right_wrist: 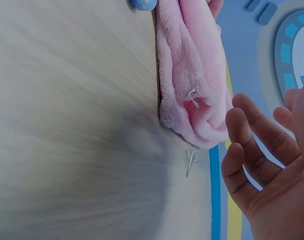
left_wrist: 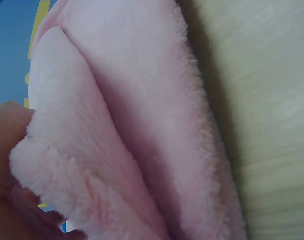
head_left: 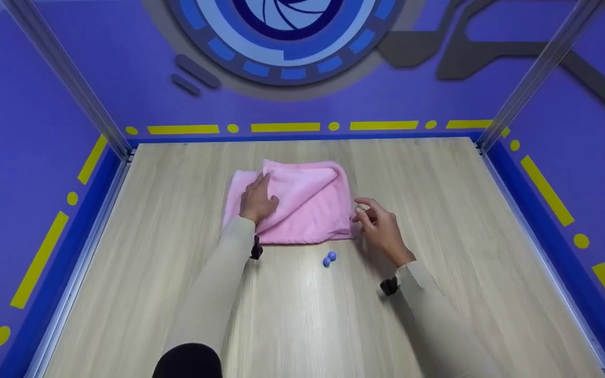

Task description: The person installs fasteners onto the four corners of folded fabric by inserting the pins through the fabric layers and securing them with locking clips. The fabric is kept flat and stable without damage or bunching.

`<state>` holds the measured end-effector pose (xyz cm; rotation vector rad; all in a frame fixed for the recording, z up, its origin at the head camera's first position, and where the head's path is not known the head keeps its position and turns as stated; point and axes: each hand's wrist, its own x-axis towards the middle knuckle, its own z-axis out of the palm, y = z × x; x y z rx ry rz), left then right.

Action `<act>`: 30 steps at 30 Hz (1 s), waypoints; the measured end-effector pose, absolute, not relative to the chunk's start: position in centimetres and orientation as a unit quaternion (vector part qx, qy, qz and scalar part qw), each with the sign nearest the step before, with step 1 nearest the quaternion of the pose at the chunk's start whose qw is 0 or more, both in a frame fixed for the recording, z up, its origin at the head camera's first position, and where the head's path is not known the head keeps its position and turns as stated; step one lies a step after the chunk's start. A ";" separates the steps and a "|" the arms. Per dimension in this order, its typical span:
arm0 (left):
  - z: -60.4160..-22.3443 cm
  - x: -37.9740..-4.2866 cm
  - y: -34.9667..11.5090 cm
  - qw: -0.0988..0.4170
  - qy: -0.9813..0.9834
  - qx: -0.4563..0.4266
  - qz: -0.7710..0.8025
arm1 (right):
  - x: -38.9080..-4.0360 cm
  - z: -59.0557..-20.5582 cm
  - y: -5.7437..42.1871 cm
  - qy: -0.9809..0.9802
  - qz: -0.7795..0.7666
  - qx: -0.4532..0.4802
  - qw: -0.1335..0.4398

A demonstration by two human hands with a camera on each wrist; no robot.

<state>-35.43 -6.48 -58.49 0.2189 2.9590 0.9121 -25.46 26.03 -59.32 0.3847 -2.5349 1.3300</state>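
Our left grip [head_left: 258, 200] pinches a flap of pink towel [head_left: 308, 220]; our right grip [head_left: 381, 227] is loosely curved, empty. The towel runs crosswise, mostly between them; blue balls [head_left: 326, 261] sit nearer the right, a small clear piece [right_wrist: 191, 162] beside it.

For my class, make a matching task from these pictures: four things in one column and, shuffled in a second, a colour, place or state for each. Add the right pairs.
Column one
1. Towel
2. Two small balls
3. Table
4. Yellow stripes

Column two
A. Pale, with a wood-grain look
B. Along the lower part of the walls
C. Pink, with part of it folded over
D. Blue and lying close together

Right pairs: 1-C, 2-D, 3-A, 4-B
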 end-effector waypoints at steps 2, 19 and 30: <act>-58.5 -35.3 -6.7 0.018 0.951 0.069 0.302 | -25.5 -59.1 26.0 -0.871 0.455 0.131 0.132; -58.0 -33.3 -7.6 -0.102 0.910 0.105 0.388 | -27.7 -58.9 27.9 -0.924 0.339 0.119 0.134; -58.6 -31.0 -8.6 -0.180 0.880 0.158 0.411 | -29.4 -59.7 27.9 -0.960 0.260 0.089 0.052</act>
